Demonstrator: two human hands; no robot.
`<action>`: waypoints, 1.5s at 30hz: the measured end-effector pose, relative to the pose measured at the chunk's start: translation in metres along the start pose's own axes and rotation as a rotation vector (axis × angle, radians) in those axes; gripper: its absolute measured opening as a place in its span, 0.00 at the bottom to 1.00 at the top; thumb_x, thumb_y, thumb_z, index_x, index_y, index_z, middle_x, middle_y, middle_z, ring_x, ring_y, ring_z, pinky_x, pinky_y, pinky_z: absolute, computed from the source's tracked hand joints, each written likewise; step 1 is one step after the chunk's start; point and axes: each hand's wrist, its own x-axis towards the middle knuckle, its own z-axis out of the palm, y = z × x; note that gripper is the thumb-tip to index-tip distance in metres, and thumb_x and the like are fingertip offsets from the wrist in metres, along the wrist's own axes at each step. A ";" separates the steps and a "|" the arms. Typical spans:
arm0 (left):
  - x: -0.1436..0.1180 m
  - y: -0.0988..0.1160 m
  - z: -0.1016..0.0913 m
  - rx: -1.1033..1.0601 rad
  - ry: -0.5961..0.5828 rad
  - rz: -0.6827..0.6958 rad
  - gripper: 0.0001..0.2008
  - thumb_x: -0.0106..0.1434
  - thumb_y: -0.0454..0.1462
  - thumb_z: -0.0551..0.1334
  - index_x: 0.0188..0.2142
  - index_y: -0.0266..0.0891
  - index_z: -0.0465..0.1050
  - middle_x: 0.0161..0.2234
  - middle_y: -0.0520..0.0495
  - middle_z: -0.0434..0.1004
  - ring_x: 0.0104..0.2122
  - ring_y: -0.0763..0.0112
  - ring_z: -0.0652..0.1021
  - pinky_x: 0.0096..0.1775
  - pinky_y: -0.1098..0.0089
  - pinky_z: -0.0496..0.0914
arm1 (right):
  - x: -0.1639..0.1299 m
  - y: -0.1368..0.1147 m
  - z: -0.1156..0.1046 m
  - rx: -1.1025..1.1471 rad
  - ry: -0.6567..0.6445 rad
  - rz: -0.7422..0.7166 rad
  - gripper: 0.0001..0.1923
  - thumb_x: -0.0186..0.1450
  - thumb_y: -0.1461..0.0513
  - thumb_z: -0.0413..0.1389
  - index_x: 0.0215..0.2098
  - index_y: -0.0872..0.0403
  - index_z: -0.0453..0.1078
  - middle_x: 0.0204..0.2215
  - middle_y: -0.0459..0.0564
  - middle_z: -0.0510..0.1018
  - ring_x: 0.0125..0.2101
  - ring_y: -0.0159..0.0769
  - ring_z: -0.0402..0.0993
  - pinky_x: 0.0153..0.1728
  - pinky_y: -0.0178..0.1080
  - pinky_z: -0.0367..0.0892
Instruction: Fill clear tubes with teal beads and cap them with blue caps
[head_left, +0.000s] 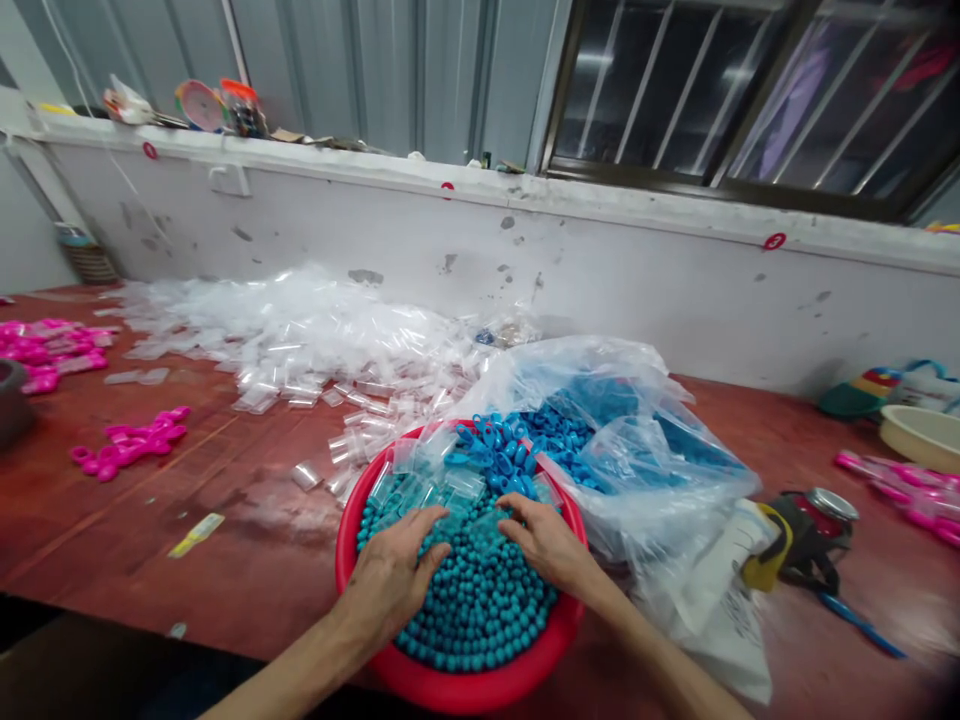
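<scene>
A red basin (pixel 551 650) in front of me is filled with teal round beads (pixel 487 615). Clear plastic sleeves (pixel 420 490) and blue plastic clasp-like pieces (pixel 510 455) lie on top of the beads toward the back. My left hand (pixel 394 565) rests over the beads on the left, thumb and fingers apart. Over the right side is my right hand (pixel 547 540), its bent fingers spread, with fingertips close to a clear sleeve (pixel 487 530). Whether they touch that sleeve I cannot tell.
Loose clear sleeves (pixel 300 330) are heaped behind and left. A clear bag (pixel 630 440) of blue pieces stands against the basin's right back. Pink plastic pieces (pixel 135 440) lie left. A tape dispenser (pixel 772 550) and a cream bowl (pixel 922 435) are right.
</scene>
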 end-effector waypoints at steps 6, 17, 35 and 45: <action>-0.004 -0.003 0.022 -0.146 -0.169 -0.109 0.15 0.60 0.33 0.47 0.43 0.41 0.68 0.39 0.46 0.76 0.39 0.65 0.76 0.41 0.67 0.69 | -0.002 -0.013 0.022 -0.127 -0.260 0.116 0.07 0.58 0.66 0.49 0.32 0.58 0.68 0.34 0.58 0.75 0.39 0.44 0.69 0.36 0.39 0.59; -0.012 -0.007 0.004 -0.583 -0.343 -0.252 0.27 0.47 0.26 0.51 0.49 0.41 0.63 0.42 0.49 0.70 0.33 0.71 0.71 0.37 0.71 0.65 | 0.017 0.003 0.032 0.550 -0.760 0.211 0.07 0.62 0.63 0.43 0.29 0.55 0.61 0.21 0.42 0.69 0.11 0.20 0.53 0.13 0.26 0.57; 0.020 0.018 0.033 -0.366 -0.475 -0.322 0.02 0.47 0.33 0.55 0.23 0.39 0.64 0.25 0.48 0.70 0.31 0.61 0.71 0.35 0.66 0.60 | -0.001 -0.005 0.031 -0.257 -0.213 -0.030 0.15 0.54 0.69 0.51 0.41 0.59 0.65 0.40 0.60 0.71 0.38 0.44 0.70 0.35 0.40 0.63; 0.019 0.017 0.038 -1.087 -0.642 -0.508 0.12 0.52 0.43 0.56 0.30 0.37 0.60 0.21 0.55 0.63 0.19 0.77 0.67 0.22 0.75 0.60 | -0.006 -0.002 0.018 0.242 -0.119 -0.074 0.10 0.59 0.66 0.46 0.38 0.53 0.65 0.23 0.41 0.69 0.23 0.28 0.65 0.25 0.29 0.59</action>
